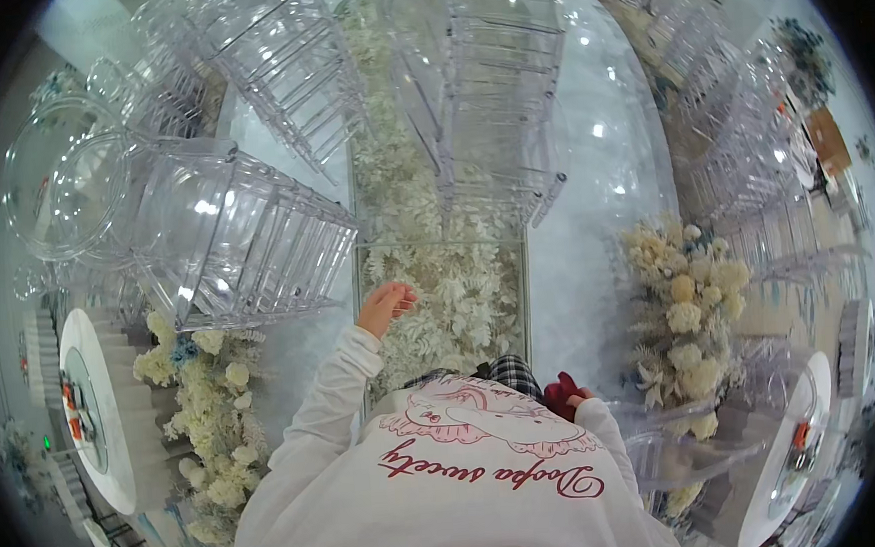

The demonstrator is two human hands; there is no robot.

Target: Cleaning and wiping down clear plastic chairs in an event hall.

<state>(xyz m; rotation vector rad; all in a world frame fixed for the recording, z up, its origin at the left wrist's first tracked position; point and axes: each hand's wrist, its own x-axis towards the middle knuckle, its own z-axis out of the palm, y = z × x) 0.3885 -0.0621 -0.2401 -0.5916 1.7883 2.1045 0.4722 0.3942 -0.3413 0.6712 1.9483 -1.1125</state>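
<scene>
Left hand (387, 307) loosely curled, empty, near clear chair (245, 240); right hand (565, 396) grips red cloth (562, 388); grab chair frame firmly.

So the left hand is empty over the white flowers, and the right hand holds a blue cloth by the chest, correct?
Not quite. The head view shows the thing in the right hand is a red cloth, not blue. The left hand is indeed empty, over the white flowers.
</scene>
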